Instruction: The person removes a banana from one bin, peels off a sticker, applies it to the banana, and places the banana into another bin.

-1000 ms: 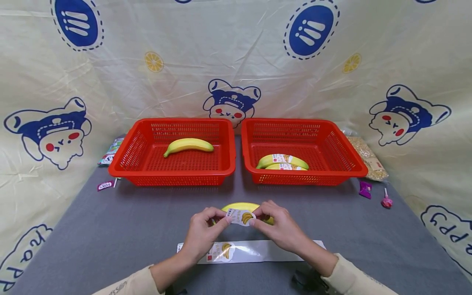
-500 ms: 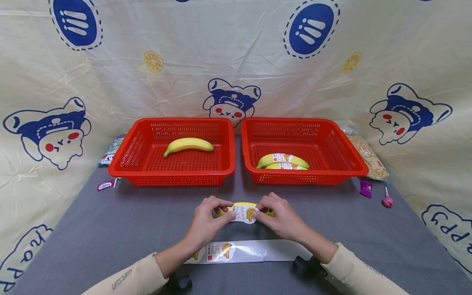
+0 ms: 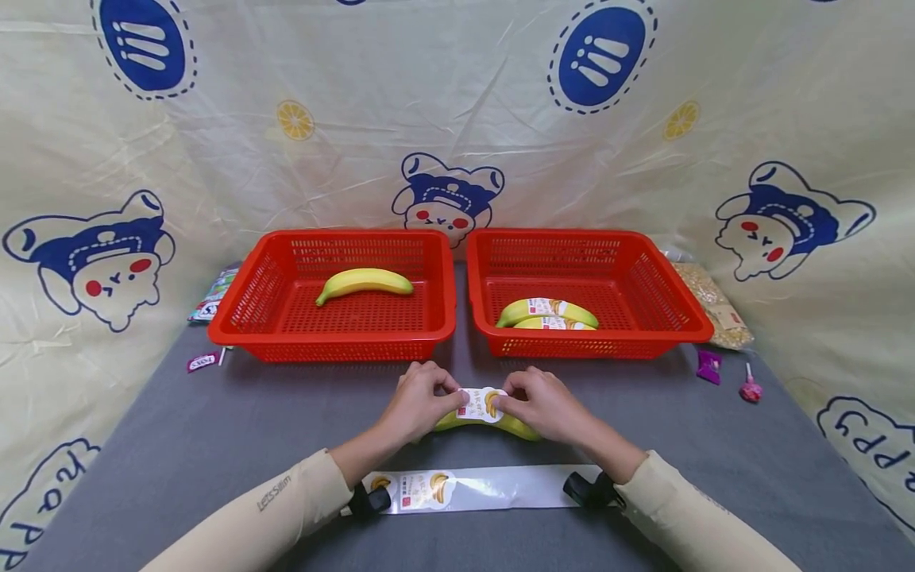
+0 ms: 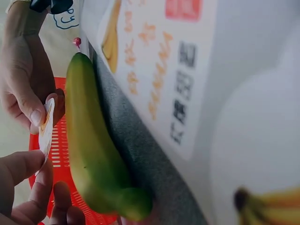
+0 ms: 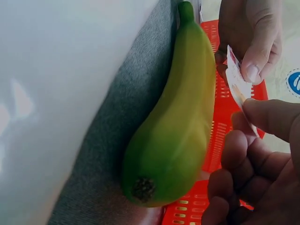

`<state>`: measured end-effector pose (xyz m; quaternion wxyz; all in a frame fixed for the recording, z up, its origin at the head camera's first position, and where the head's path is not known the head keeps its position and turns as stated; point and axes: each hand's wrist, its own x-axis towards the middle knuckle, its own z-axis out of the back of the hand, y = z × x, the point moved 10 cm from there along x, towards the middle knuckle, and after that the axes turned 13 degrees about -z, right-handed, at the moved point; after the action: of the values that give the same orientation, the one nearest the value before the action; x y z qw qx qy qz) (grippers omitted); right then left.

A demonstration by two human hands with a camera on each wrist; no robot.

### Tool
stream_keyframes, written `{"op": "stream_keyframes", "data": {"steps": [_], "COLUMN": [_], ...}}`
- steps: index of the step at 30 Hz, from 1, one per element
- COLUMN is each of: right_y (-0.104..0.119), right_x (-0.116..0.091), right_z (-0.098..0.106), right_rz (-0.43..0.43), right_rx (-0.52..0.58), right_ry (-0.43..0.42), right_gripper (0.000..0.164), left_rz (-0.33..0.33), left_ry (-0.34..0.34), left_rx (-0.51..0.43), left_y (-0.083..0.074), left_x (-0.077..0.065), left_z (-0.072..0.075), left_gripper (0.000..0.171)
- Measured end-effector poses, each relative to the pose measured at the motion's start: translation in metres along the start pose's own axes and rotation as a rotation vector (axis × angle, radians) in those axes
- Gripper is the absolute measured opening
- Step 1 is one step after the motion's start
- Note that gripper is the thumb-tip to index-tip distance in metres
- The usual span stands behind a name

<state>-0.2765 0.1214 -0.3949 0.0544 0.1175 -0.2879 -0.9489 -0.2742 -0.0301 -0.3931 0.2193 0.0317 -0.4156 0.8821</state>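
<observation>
A printed banana sticker (image 3: 479,404) is stretched between both hands, above and overlapping the far side of a yellow-green banana (image 3: 516,428) in the head view. My left hand (image 3: 423,403) pinches its left end between thumb and finger; my right hand (image 3: 542,405) pinches the right end. From the left wrist view, the sticker (image 4: 46,132) stands edge-on beside the banana (image 4: 92,140), a gap between them. The right wrist view likewise has the sticker (image 5: 239,86) apart from the banana (image 5: 174,119), which lies on the grey cloth.
Nearer me lies a glossy backing strip (image 3: 507,487) with printed banana stickers at its left end. Behind stand two red baskets: the left basket (image 3: 336,349) holds one plain banana (image 3: 366,282), the right basket (image 3: 608,347) two labelled bananas (image 3: 546,311). Candies and bags flank them.
Both hands have moved forward, away from me, carrying the sticker from the banana's near side to over its far side. Both keep their pinch on its ends.
</observation>
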Motion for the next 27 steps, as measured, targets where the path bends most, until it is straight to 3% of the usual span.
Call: {"op": "stream_keyframes", "data": {"steps": [13,19,27], "right_y": [-0.002,0.004,0.012], "right_x": [0.008,0.006,0.002], "right_z": [-0.007,-0.005,-0.002], "right_rz": [0.008,0.022,0.109], "right_rx": [-0.088,-0.141,-0.184], "right_ry": [-0.017,-0.063,-0.184], "right_gripper": [0.021,0.023,0.023], "left_rz": [-0.073,-0.101,-0.12], "left_ry": [-0.028,-0.025,-0.021], "left_rx": [0.073,0.129,0.207], "left_y": [-0.001,-0.004,-0.004], "left_x": [0.005,0.006,0.006], "left_z": [-0.005,-0.006,-0.008], "left_gripper": [0.012,0.012,0.011]}}
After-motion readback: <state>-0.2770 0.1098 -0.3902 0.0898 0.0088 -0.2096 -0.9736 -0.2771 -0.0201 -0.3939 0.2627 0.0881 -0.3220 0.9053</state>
